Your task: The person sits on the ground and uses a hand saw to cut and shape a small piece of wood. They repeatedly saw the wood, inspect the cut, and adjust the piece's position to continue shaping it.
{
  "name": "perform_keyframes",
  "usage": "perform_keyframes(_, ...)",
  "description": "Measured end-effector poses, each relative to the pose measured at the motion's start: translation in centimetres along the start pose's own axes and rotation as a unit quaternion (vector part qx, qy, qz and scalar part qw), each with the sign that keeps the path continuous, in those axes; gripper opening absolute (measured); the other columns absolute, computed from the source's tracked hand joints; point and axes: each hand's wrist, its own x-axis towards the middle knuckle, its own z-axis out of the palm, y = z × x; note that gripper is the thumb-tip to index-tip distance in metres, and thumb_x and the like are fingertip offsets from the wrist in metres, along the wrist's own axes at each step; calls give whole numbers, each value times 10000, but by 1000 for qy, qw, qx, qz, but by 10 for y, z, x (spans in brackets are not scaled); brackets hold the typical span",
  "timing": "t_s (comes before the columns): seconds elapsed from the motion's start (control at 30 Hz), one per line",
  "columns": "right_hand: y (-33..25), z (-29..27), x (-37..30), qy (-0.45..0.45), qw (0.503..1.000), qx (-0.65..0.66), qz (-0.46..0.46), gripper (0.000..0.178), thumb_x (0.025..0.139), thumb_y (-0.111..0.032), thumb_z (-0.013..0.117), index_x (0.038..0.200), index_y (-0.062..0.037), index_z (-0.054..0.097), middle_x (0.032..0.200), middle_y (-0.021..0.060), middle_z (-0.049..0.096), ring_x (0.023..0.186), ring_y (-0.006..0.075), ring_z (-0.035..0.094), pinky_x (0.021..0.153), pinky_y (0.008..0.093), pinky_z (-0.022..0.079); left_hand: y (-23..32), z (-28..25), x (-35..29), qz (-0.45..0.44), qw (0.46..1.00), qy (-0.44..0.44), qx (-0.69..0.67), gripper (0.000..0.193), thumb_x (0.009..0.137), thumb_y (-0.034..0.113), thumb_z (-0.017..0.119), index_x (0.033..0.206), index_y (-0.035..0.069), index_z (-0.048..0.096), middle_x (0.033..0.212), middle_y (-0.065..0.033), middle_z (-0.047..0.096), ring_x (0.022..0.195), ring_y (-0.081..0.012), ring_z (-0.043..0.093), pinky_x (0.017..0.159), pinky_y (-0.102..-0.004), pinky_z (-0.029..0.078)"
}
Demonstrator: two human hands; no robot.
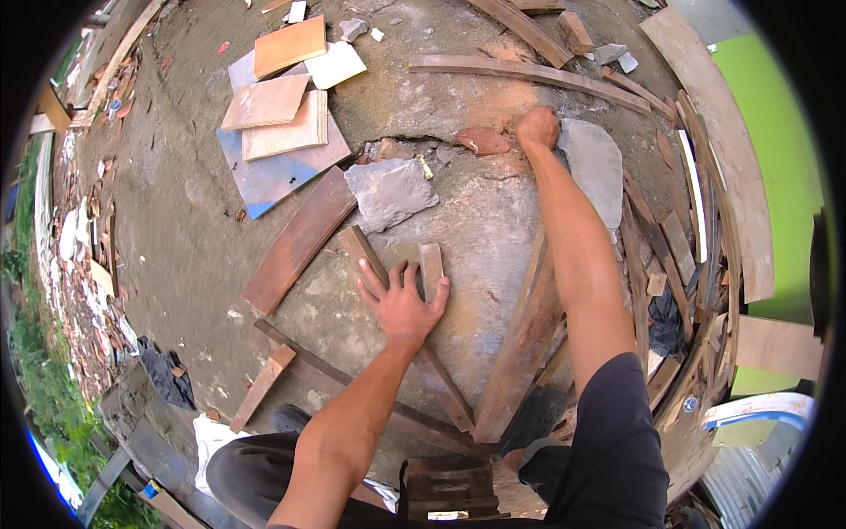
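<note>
My left hand [405,304] lies with its fingers spread over a narrow wooden strip [451,388] and against a short wooden block [431,269]. The strip slants from above my fingers down toward my feet. My right arm reaches far forward, and my right hand [538,130] is closed near the ground; what it holds, if anything, is hidden. Just left of that hand lies a brown dry leaf [483,141], and to its right a flat grey slab [592,172]. A rough grey stone [390,194] sits beyond my left hand, touching a reddish-brown plank [300,238].
Several stacked boards [291,176] lie at the far left. Long timbers [529,72] cross the far ground. A thick beam [522,344] slants between my arms. Scrap wood [674,242] and a green panel [767,167] line the right. A black plastic sheet [166,375] lies at left.
</note>
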Motion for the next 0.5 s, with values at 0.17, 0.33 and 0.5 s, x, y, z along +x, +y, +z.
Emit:
perform_keyframes(0.17,3,4,-1,2,1000,-25,-15,365,972,-129,496,1251,107,505,1144,281,678,1086,413,672,951,479,534,-1,-1,0,2,1000,-4,-9,647,863,591,635,1250,73,652,1354,-105,570,1501,-505,45,1150,-709,66)
perform_keyframes(0.33,9,3,-6,43,990,2,-133,335,959,-107,539,1239,76,514,1071,252,686,992,392,684,916,475,540,1,1,7,8,1000,-3,-4,664,864,600,627,1263,70,648,1359,-113,570,1501,-508,40,1151,-707,61)
perform_keyframes(0.5,-8,-32,-70,-156,899,382,-148,314,970,-110,604,1241,37,544,1023,166,655,829,219,661,683,363,593,-3,4,4,9,1000,9,-2,660,863,597,629,1251,64,656,1344,-120,582,1498,-509,55,1152,-705,71)
